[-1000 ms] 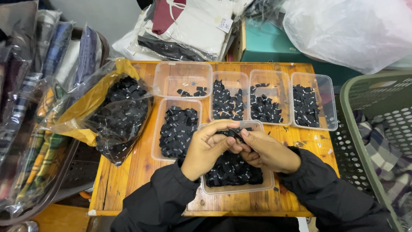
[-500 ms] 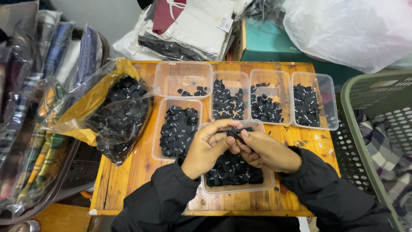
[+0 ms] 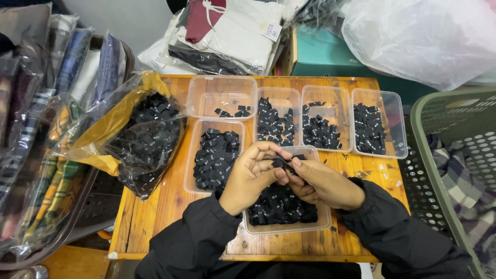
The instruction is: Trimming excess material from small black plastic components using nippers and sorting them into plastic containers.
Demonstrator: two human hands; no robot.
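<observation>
We hold a small black label between both hands above the clear tray of black labels nearest us. Our left hand pinches its edge with thumb and fingers; our right hand closes fingers on the other side. The label is flat, dark and rectangular, its print too small to tell.

Single head-worn view only; no second view for overlap. Scene seen from above, camera tilted steeply down and slightly forward over wooden tabletop. Whole tabletop framed at close range; near edge at bottom, far edge toward top. Left hand and right hand centred low. Green basket cut off at right, bagged fabrics at left.
</observation>
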